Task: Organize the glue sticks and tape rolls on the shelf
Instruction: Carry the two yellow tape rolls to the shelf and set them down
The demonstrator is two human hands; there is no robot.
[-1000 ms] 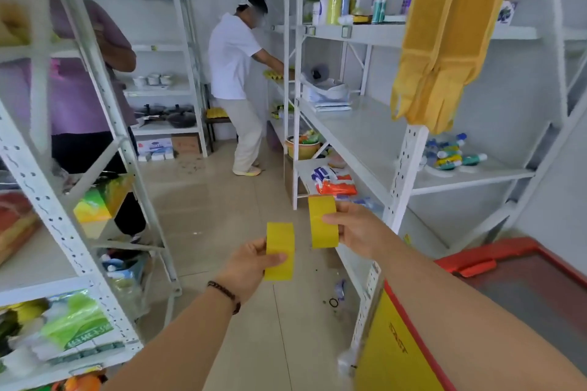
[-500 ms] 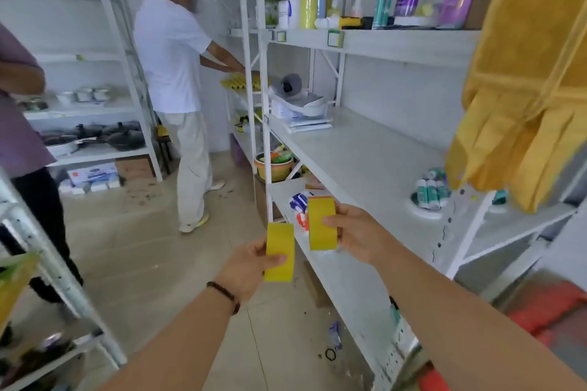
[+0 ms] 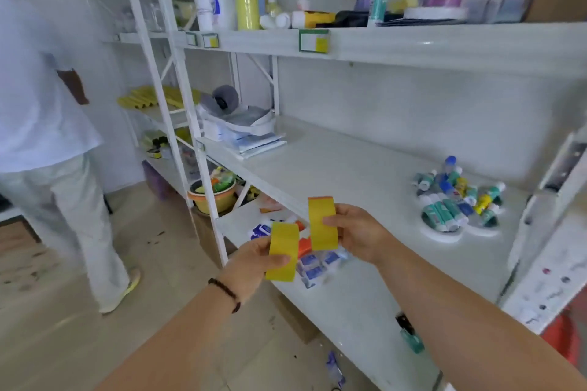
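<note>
Two yellow tape rolls are showing in the head view, one in each hand, both being carried edge-on just in front of the middle shelf (image 3: 365, 174). The left hand (image 3: 251, 263) is pinching the lower tape roll (image 3: 282, 251) between thumb and fingers, slightly below and outside that shelf's front edge. The right hand (image 3: 355, 233) is gripping the upper tape roll (image 3: 322, 223) the same way, right at the edge. Holding them upright and apart is likely keeping both ready to be set down side by side.

Farther in on the shelf, toward its right end, the glue sticks (image 3: 454, 200) are lying in a loose heap, some on what looks like a white holder with round hollows; I am counting over a dozen, though blur is preventing an exact figure. One pile of papers and packets (image 3: 251, 136) is sitting at the shelf's far left end. One other person (image 3: 47, 124) is standing well left of it.
</note>
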